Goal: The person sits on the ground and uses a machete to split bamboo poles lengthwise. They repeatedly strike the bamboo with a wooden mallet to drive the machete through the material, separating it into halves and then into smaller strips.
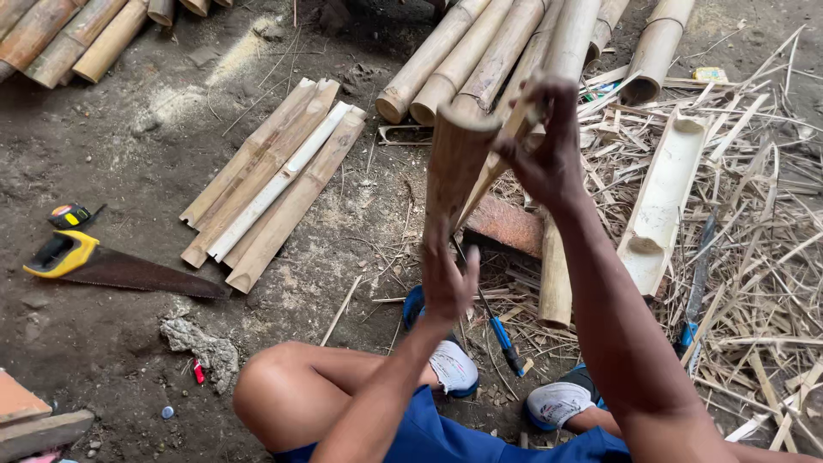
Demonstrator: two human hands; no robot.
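1. Two bare hands meet on one upright bamboo piece point(459, 163), a split length that stands on end on the dirt ground point(129, 146) just in front of the seated person's knees.
2. Its long axis runs nearly vertical, leaning a little toward the right at the top, where the piece seems to part into two halves.
3. At the upper end, the right hand point(549, 150) has its fingers curled and closed around the paler half, by the look of it drawing it to the right, away from the darker half.
4. Lower on the same piece, the left hand point(447, 279) lies flat against the near side, fingers together and extended, pressing rather than gripping; whether the thumb wraps behind cannot be told.
5. So the piece lies directly ahead of both hands, the right one high, the left one low and nearer the body.
6. Nearby: a pile of flat bamboo slats point(274, 176) to the left, a yellow-handled handsaw point(111, 266) farther left, whole bamboo poles point(497, 56) behind, a blue-handled tool point(506, 339) between the feet, and scattered splinters point(754, 223) to the right.
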